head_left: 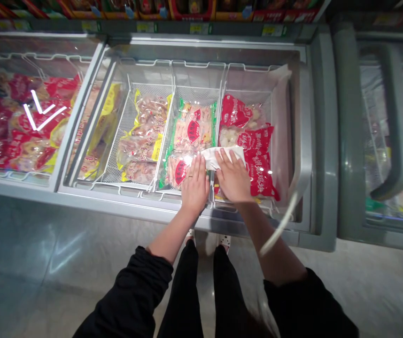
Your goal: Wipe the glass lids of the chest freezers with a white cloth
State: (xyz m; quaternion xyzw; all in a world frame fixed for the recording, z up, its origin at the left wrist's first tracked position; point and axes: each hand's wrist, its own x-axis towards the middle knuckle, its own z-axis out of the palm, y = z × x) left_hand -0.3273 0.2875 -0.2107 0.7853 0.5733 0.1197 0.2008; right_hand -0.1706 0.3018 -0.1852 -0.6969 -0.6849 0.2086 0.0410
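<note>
Both my hands rest inside an open chest freezer (310, 141), over its wire baskets. My left hand (195, 184) lies flat, fingers together, on a green-edged bag of frozen food (191, 131) in the middle basket. My right hand (235, 176) presses flat on a white cloth (219, 156) that lies across the divider between the middle basket and the right one. Red bags (254, 145) fill the right basket beside that hand. Yellow-edged bags (144, 136) lie in the basket to the left.
The freezer's sliding glass lid (28, 108) covers red and yellow bags at left. A second grey freezer with a curved handle (395, 122) stands at right. Shelves with price tags (201, 27) run along the back. Glossy floor lies below my legs.
</note>
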